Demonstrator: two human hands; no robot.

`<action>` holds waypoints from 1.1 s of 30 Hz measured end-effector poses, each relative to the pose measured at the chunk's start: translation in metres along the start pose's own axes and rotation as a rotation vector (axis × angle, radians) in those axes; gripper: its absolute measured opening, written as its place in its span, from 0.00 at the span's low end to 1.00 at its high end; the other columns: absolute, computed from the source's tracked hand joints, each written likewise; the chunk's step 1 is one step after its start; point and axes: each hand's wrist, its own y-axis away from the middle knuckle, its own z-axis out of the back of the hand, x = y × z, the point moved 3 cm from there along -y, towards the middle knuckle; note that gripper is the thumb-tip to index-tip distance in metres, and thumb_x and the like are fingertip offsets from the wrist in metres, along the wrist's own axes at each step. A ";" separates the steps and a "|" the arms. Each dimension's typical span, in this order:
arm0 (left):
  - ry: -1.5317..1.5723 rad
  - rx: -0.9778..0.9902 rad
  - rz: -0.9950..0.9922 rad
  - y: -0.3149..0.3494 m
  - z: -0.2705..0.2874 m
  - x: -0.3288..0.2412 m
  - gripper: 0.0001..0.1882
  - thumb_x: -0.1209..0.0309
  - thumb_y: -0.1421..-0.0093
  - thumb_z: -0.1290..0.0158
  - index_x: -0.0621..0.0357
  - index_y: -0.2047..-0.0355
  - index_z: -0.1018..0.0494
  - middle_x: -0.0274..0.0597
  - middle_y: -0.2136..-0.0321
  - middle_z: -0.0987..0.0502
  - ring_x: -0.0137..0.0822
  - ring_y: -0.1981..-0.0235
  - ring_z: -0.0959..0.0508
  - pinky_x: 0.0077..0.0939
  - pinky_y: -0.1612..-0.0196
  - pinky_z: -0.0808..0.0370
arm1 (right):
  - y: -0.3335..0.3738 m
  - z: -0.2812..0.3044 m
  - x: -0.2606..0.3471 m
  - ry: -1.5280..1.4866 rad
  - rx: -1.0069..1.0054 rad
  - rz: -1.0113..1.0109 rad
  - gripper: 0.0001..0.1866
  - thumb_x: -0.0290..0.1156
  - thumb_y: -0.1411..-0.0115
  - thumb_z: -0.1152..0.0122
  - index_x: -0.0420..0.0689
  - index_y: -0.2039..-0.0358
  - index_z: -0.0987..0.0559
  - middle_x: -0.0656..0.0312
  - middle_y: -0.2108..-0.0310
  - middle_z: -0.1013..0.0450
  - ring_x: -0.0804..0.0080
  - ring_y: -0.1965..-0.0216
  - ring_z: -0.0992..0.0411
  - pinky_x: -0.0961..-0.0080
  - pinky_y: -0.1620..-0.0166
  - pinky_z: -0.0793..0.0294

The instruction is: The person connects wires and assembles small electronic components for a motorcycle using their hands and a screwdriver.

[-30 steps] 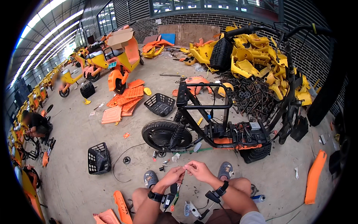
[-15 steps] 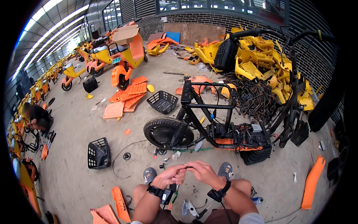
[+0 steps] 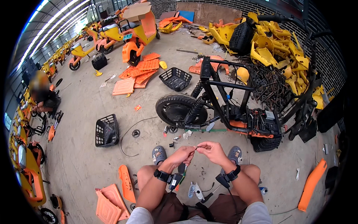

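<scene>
A small dark piece [image 3: 196, 148], barely visible a second ago, now shows between the fingertips (its shape is too small to tell); the left hand [image 3: 182, 155], curled, and the right hand [image 3: 210, 151], fingers bent, both pinch it, so the fine handling apparently continues, nearer than the stripped scooter [image 3: 257, 120].

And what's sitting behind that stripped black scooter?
Behind the stripped black scooter lie an orange panel, a rounded yellow piece, a heap of dark metal parts and a pile of yellow panels. Whatever the scooter itself blocks cannot be seen.
</scene>
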 end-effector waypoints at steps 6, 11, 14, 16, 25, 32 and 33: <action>0.234 -0.014 0.017 0.002 0.003 -0.007 0.20 0.58 0.33 0.60 0.51 0.82 0.43 0.30 0.92 0.44 0.25 0.92 0.46 0.24 0.84 0.40 | 0.007 -0.005 0.042 0.258 -0.124 0.376 0.13 0.26 0.48 0.34 0.39 0.61 0.22 0.60 0.68 0.24 0.75 0.64 0.28 0.77 0.58 0.28; 0.232 0.026 0.005 -0.005 -0.009 -0.011 0.20 0.59 0.33 0.61 0.52 0.81 0.43 0.30 0.92 0.45 0.25 0.92 0.46 0.24 0.84 0.41 | 0.001 0.009 0.010 0.195 0.045 0.063 0.23 0.30 0.48 0.33 0.41 0.51 0.27 0.59 0.60 0.26 0.77 0.68 0.28 0.80 0.62 0.28; 0.247 0.018 -0.001 -0.006 -0.012 -0.012 0.19 0.60 0.33 0.60 0.52 0.81 0.43 0.30 0.92 0.46 0.25 0.92 0.45 0.24 0.83 0.40 | 0.002 0.014 0.005 0.165 0.063 0.072 0.26 0.31 0.47 0.34 0.42 0.48 0.29 0.58 0.59 0.27 0.79 0.69 0.28 0.81 0.65 0.28; 0.247 0.018 0.005 -0.006 -0.011 -0.013 0.19 0.60 0.33 0.60 0.52 0.81 0.43 0.30 0.92 0.46 0.25 0.92 0.45 0.24 0.83 0.39 | 0.006 0.014 0.018 0.085 0.011 0.127 0.24 0.30 0.46 0.35 0.42 0.49 0.29 0.59 0.60 0.26 0.80 0.68 0.28 0.82 0.64 0.28; 0.198 0.044 0.000 -0.010 -0.018 -0.014 0.20 0.59 0.33 0.61 0.52 0.81 0.43 0.29 0.91 0.46 0.25 0.90 0.45 0.24 0.83 0.39 | 0.008 0.023 0.013 0.056 -0.029 0.112 0.20 0.33 0.44 0.36 0.42 0.52 0.26 0.59 0.66 0.24 0.81 0.72 0.29 0.81 0.67 0.28; 0.166 0.039 0.014 -0.011 -0.026 -0.018 0.23 0.58 0.33 0.61 0.49 0.85 0.47 0.29 0.92 0.47 0.25 0.90 0.45 0.25 0.82 0.41 | 0.013 0.025 0.016 -0.012 -0.016 0.124 0.18 0.35 0.43 0.38 0.40 0.54 0.25 0.61 0.69 0.25 0.83 0.73 0.30 0.83 0.69 0.30; 0.162 0.025 0.017 -0.010 -0.026 -0.016 0.23 0.58 0.33 0.61 0.49 0.85 0.47 0.29 0.92 0.47 0.25 0.90 0.45 0.25 0.82 0.41 | 0.012 0.023 0.016 -0.070 -0.022 0.127 0.16 0.36 0.42 0.38 0.40 0.57 0.23 0.61 0.71 0.25 0.83 0.73 0.30 0.83 0.69 0.30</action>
